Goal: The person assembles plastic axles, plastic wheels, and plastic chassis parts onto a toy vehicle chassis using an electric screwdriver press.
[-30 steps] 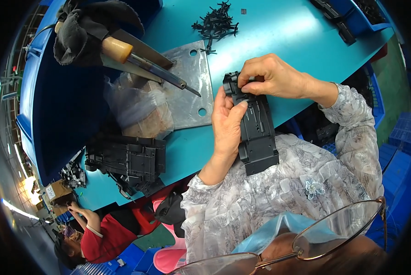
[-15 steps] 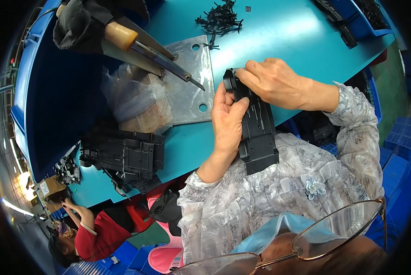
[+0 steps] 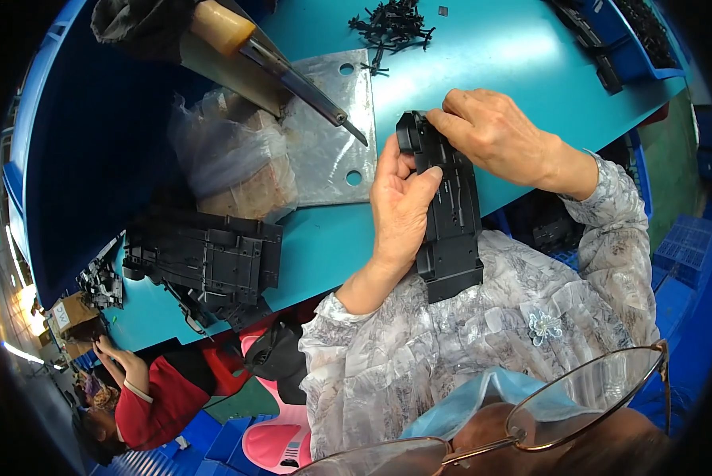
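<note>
My left hand (image 3: pixel 404 205) grips a long black plastic chassis-like part (image 3: pixel 454 238) from its left side, thumb lying over the top face. The part slants upright in front of me, its lower end against my patterned blouse. My right hand (image 3: pixel 499 136) comes in from the right with fingers closed at the part's far end. Its fingertips touch or nearly touch there, and whatever they pinch is hidden. Left of my hands, a soldering iron (image 3: pixel 292 79) with a yellow handle points its dark tip over a grey metal plate (image 3: pixel 332 174).
Small black plastic pieces (image 3: pixel 392 28) lie heaped at the table's far side. More black chassis parts (image 3: pixel 213 254) are stacked at left, beside a plastic-wrapped block (image 3: pixel 249 178). A large blue bin (image 3: pixel 70 159) rises at far left. A person in red (image 3: pixel 161 401) works beyond.
The view has shifted slightly. My right fingertips have moved a little along the part's far end, toward its right corner. My left hand keeps its grip.
</note>
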`<action>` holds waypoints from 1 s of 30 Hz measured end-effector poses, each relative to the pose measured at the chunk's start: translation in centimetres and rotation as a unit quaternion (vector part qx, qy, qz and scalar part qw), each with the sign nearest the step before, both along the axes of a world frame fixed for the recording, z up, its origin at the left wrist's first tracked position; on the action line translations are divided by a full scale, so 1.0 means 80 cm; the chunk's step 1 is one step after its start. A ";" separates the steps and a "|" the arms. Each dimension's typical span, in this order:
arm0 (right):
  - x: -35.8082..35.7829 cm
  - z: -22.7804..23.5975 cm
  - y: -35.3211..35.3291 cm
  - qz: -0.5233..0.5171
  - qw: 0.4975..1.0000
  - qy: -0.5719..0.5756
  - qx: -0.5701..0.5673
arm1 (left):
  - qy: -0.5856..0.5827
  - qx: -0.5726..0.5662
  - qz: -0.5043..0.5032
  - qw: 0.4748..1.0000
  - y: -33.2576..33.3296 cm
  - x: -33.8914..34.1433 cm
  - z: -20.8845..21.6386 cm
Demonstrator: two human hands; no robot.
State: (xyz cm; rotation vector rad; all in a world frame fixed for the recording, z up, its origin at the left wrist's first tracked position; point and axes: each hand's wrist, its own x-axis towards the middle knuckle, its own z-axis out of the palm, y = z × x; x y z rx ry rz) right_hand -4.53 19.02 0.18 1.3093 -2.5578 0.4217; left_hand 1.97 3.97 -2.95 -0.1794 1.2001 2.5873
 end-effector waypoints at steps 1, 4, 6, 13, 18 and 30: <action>0.000 0.002 0.000 -0.002 1.000 0.018 0.002 | -0.001 0.002 0.000 1.000 0.000 -0.001 -0.002; -0.002 0.010 0.001 0.010 0.997 0.061 0.044 | 0.000 0.003 0.011 1.000 0.000 0.003 -0.004; 0.000 0.007 0.002 0.023 0.998 0.030 0.040 | 0.000 0.003 0.027 1.000 0.000 0.002 -0.002; 0.002 0.007 -0.001 0.040 0.999 -0.010 0.011 | 0.020 -0.003 0.019 1.000 -0.002 0.002 -0.002; -0.001 0.007 -0.002 0.049 0.999 -0.018 0.009 | 0.032 -0.003 0.018 0.999 -0.002 0.002 0.000; -0.002 0.003 -0.004 0.016 0.988 -0.140 -0.059 | 0.059 -0.012 0.009 0.998 -0.003 0.004 -0.005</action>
